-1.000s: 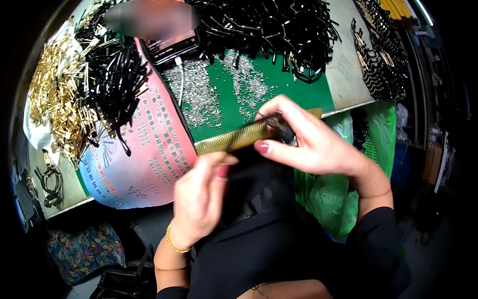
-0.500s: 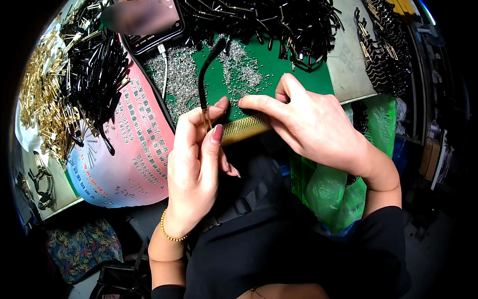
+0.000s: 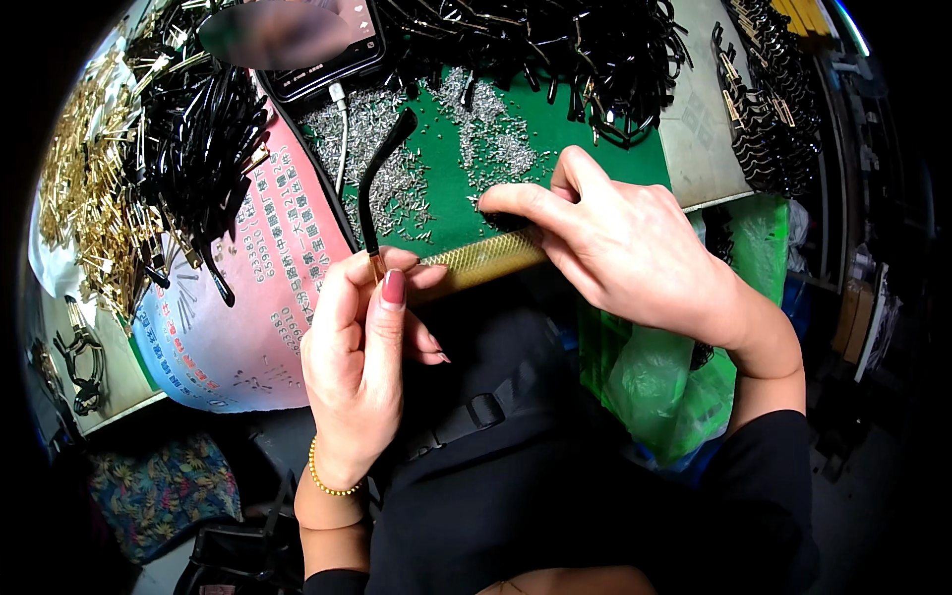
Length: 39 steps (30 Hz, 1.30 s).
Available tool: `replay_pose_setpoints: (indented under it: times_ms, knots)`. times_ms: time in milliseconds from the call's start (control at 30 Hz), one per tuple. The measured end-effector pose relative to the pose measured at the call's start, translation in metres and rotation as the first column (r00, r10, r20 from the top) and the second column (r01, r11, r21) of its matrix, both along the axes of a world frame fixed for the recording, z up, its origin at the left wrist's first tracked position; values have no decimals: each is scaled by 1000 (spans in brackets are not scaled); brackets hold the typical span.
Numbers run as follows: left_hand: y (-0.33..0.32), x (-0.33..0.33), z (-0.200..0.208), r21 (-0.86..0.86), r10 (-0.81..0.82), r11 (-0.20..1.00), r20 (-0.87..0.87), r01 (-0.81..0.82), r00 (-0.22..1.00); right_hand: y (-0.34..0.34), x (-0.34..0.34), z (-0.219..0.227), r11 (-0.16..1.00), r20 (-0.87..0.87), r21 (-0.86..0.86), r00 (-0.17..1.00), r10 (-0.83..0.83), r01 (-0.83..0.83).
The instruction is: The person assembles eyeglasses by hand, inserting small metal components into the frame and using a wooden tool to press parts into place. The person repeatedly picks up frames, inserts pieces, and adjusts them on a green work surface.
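Observation:
My left hand [image 3: 352, 362] is closed in a pinch on the metal end of an eyeglass temple [image 3: 368, 193], whose curved black tip points up and away from me. My right hand [image 3: 650, 253] is wrapped round a gold cylindrical tool with a knurled grip [image 3: 486, 262]. That tool lies level, its left end reaching the fingers of my left hand, which partly hide it. Beyond both hands, many small silver screws [image 3: 382, 164] are scattered over a green mat [image 3: 620, 159].
Black temples [image 3: 203, 149] and gold metal parts [image 3: 79, 188] are heaped at left by a pink printed sheet [image 3: 288, 193]. A phone [image 3: 332, 77] with a white cable [image 3: 343, 139] stands behind. Black eyeglass parts [image 3: 555, 50] lie far off. A green plastic bag [image 3: 674, 392] hangs at right.
My left hand has shifted left and slightly nearer me, carrying the temple with it and baring more of the gold tool. My right hand has barely moved.

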<state>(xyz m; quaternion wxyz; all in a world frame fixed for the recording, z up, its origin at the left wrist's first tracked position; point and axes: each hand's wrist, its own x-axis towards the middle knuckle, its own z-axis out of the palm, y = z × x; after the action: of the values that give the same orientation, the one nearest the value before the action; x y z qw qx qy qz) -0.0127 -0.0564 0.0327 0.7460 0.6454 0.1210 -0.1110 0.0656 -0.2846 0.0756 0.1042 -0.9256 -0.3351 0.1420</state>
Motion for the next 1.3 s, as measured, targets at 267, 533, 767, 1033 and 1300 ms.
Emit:
replay_pose_setpoints:
  times_ms: [267, 533, 767, 1033, 1300]
  knots:
    - [1, 0, -2, 4, -3, 1000, 20, 3, 1000, 6, 1, 3, 998, -44, -60, 998, -33, 30]
    - [1, 6, -8, 178, -37, 984, 105, 18, 994, 19, 6, 14, 963, -547, 218, 837, -17, 162]
    - [-2, 6, -10, 352, -45, 935, 201, -29, 978, 40, 12, 34, 824, -963, 35, 239, -123, 566]
    - [-4, 8, -27, 682, -268, 686, 562, -255, 783, 31, 12, 32, 733, -997, 53, 76, 2, 678]
    - [17, 2, -18, 715, -330, 617, 614, -329, 717, 46, -16, 21, 938, -392, 325, 920, 20, 119]
